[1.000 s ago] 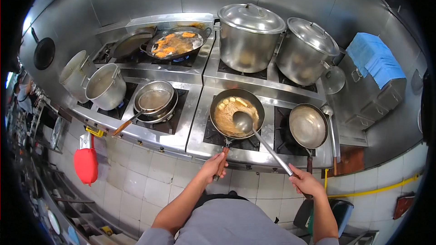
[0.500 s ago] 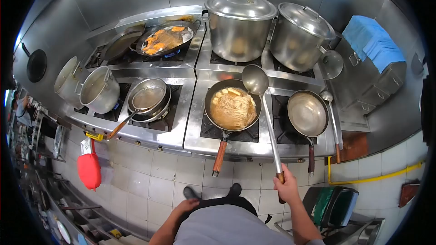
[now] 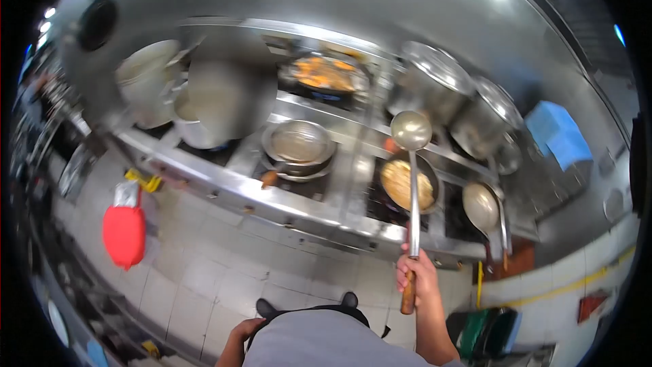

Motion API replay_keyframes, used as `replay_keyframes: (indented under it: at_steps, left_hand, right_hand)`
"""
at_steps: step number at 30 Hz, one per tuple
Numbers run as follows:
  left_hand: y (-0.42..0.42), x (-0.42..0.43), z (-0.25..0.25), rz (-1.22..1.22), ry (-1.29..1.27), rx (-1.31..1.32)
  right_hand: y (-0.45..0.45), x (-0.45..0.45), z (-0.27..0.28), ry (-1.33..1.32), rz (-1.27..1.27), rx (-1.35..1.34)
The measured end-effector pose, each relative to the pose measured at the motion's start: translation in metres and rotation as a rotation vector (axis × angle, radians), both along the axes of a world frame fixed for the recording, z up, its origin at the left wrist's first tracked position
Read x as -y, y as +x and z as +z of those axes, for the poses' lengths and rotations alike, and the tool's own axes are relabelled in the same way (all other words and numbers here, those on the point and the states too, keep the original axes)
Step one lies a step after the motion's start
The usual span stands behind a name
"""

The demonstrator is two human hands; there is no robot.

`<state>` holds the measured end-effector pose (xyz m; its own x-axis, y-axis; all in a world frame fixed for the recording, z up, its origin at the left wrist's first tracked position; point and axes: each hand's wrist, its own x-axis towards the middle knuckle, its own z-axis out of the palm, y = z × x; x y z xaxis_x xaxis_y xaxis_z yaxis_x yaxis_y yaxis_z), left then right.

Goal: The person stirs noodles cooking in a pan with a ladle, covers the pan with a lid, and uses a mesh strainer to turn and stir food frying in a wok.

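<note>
My right hand [image 3: 420, 277] is closed round the wooden handle of a long steel ladle [image 3: 411, 130]. The ladle is raised, its bowl beyond a frying pan [image 3: 440, 187] and its shaft crossing over it. Pale noodles [image 3: 401, 180] in brown liquid lie in that pan on a burner. To its right is a second pan [image 3: 481, 207], apparently without food, with another ladle [image 3: 504, 228] beside it. My left hand [image 3: 246, 329] hangs by my hip against dark trousers, fingers loosely extended and partly hidden, holding nothing visible.
Two large lidded stockpots [image 3: 426, 78] stand behind the noodle pan. Orange pieces fry in a wide pan [image 3: 333, 75] at the back. A strainer [image 3: 297, 141] rests over a pot. A grey blur covers part of the left pots. A red item [image 3: 124, 234] hangs off the stove front.
My view has swung left, so the stove appears shifted right and tilted, with motion blur. The ladle has turned more upright in view, still in my right hand. My left hand stays near my hip.
</note>
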<state>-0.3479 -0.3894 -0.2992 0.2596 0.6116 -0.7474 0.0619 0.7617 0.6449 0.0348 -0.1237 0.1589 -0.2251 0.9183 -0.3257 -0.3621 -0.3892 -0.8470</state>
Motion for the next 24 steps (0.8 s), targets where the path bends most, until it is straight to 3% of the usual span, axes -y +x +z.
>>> replay_keyframes:
  at_steps: [2,3,4,6,8,9,10,12,13,16,22,24]
  left_hand:
    - [-0.031,0.025,0.025,-0.087,0.009,-0.224]
    - [-0.039,0.02,0.069,-0.083,-0.209,-0.192]
    - [-0.05,0.021,0.103,-0.139,-0.225,-0.197]
    - [-0.069,0.041,0.047,-0.03,-0.475,-0.178]
    - [-0.08,0.057,0.072,-0.087,-0.215,-0.286]
    - [-0.083,0.059,0.09,0.11,-0.245,-0.291]
    - [-0.088,0.069,0.086,0.137,-0.241,-0.297]
    - [-0.082,0.095,0.07,0.676,-0.133,-0.35]
    - [-0.082,0.107,0.064,0.817,-0.129,-0.318]
    - [-0.078,0.145,0.063,1.017,-0.218,-0.333]
    - [-0.039,0.239,0.033,1.447,-0.342,-0.248]
    - [-0.019,0.267,0.02,1.679,-0.302,-0.098]
  right_hand:
    - [-0.058,-0.001,0.024,0.193,0.172,0.066]
    - [-0.085,-0.004,0.033,0.262,0.283,-0.052]
    - [-0.111,-0.007,0.042,0.324,0.389,-0.174]
    - [-0.162,-0.02,0.06,0.273,0.555,-0.272]
    - [-0.218,-0.032,0.076,0.27,0.706,-0.299]
    - [-0.247,-0.04,0.084,0.281,0.768,-0.305]
    - [-0.277,-0.049,0.089,0.292,0.825,-0.309]
    - [-0.341,-0.075,0.09,0.239,0.924,-0.441]
    - [-0.376,-0.085,0.097,0.268,0.95,-0.403]
    - [-0.484,-0.137,0.105,0.409,1.031,-0.149]
    - [-0.665,-0.191,0.114,0.695,0.919,0.218]
    - [-0.704,-0.205,0.114,0.78,0.867,0.438]
